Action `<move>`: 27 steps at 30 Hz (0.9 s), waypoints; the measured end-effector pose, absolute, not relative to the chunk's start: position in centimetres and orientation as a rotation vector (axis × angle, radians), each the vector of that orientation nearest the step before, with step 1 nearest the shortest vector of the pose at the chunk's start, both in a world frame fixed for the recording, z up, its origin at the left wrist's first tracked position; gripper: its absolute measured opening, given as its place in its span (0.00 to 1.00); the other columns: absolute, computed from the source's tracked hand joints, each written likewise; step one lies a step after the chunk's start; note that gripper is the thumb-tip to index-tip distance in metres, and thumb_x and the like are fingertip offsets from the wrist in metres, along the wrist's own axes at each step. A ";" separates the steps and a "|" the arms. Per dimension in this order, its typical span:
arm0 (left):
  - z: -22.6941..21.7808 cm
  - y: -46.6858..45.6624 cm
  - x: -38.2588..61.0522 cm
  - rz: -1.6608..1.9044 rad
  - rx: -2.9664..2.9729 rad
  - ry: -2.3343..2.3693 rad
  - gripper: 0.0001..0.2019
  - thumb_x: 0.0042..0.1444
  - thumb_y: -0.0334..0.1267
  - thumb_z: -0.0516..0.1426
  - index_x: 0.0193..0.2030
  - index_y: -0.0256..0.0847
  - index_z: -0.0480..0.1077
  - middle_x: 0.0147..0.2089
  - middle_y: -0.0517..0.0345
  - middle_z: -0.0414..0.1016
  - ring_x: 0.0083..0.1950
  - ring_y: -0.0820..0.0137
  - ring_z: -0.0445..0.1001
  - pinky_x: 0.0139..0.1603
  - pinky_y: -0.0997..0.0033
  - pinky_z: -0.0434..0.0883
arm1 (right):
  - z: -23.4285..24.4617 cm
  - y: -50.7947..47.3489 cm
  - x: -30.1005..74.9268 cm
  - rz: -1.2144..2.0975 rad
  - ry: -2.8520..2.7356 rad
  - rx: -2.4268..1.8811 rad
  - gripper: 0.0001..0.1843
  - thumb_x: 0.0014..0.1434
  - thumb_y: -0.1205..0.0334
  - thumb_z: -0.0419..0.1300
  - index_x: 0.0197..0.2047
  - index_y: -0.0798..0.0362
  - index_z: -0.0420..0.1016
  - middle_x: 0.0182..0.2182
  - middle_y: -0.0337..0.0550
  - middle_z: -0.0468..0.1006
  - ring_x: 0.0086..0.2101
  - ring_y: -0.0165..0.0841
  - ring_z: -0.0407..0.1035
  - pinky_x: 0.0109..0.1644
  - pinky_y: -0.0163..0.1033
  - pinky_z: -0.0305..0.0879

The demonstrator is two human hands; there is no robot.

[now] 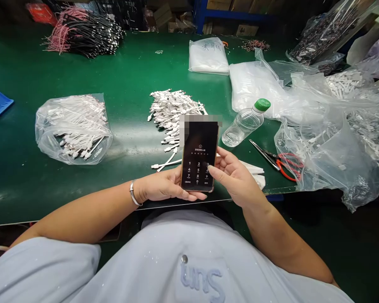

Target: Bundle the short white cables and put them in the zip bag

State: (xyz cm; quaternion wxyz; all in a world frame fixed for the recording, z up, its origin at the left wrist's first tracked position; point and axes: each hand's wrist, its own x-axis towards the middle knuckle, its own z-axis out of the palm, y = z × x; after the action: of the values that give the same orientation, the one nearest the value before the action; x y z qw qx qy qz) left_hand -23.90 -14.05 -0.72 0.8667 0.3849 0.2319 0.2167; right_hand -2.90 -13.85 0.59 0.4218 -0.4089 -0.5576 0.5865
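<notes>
A smartphone (198, 156) with a dark screen showing a number keypad is held upright over the near edge of the green table (25, 168). My left hand (164, 188) is closed around its lower left side and bottom. My right hand (235, 174) cups the right side, its thumb touching the keypad. A silver bracelet (133, 193) circles my left wrist. Just behind the phone lies a loose pile of short white cables (170, 110).
A clear bag of white cables (72, 126) sits at left. A plastic bottle with a green cap (244, 122) lies right of the phone, red-handled scissors (279, 162) beside it. Crumpled plastic bags (328, 126) fill the right. Black and pink cables (82, 29) are heaped far left.
</notes>
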 end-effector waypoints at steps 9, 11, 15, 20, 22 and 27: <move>-0.8 -14.1 -24.0 0.451 0.774 0.452 0.32 0.49 0.21 0.62 0.61 0.45 0.63 0.57 0.50 0.74 0.53 0.66 0.77 0.56 0.69 0.72 | 0.8 -14.5 -2.8 1.601 -1.514 -0.952 0.48 0.54 0.62 0.67 0.70 0.40 0.44 0.49 0.44 0.74 0.48 0.37 0.71 0.53 0.47 0.69; -0.7 -14.2 -24.0 0.446 0.788 0.468 0.33 0.49 0.20 0.61 0.61 0.45 0.63 0.58 0.51 0.74 0.53 0.67 0.77 0.56 0.69 0.72 | 0.9 -14.6 -2.7 1.599 -1.536 -0.975 0.50 0.54 0.62 0.67 0.71 0.41 0.42 0.50 0.45 0.73 0.49 0.37 0.71 0.54 0.47 0.68; -0.8 -14.2 -23.9 0.447 0.808 0.471 0.30 0.49 0.21 0.61 0.59 0.43 0.65 0.52 0.52 0.78 0.52 0.67 0.77 0.56 0.68 0.72 | 0.9 -14.6 -2.5 1.597 -1.568 -0.976 0.52 0.54 0.61 0.67 0.72 0.41 0.38 0.53 0.46 0.72 0.49 0.38 0.71 0.53 0.45 0.69; -0.8 -14.2 -23.9 0.449 0.816 0.497 0.30 0.48 0.23 0.63 0.58 0.42 0.66 0.52 0.50 0.78 0.52 0.66 0.77 0.57 0.66 0.71 | 0.5 -14.7 -2.4 1.609 -1.582 -0.949 0.55 0.54 0.62 0.67 0.72 0.40 0.34 0.54 0.46 0.71 0.50 0.38 0.71 0.52 0.45 0.70; -0.8 -14.2 -23.9 0.446 0.818 0.505 0.31 0.47 0.23 0.64 0.59 0.42 0.65 0.52 0.49 0.78 0.52 0.65 0.77 0.58 0.65 0.70 | 0.4 -14.7 -2.4 1.609 -1.582 -0.952 0.55 0.54 0.63 0.67 0.72 0.40 0.33 0.54 0.46 0.71 0.50 0.38 0.71 0.53 0.45 0.70; -0.9 -14.1 -23.9 0.456 0.819 0.464 0.30 0.48 0.22 0.62 0.58 0.42 0.66 0.50 0.50 0.79 0.51 0.67 0.78 0.57 0.67 0.71 | 0.5 -14.7 -2.4 1.598 -1.593 -0.959 0.55 0.54 0.62 0.67 0.72 0.39 0.32 0.53 0.45 0.73 0.50 0.38 0.71 0.53 0.47 0.70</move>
State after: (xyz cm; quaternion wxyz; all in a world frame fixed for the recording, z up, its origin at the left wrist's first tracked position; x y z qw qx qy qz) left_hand -23.92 -14.14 -0.94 0.8664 0.3910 0.2215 0.2176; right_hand -2.41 -14.68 0.49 0.3379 -0.3682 -0.6114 0.6135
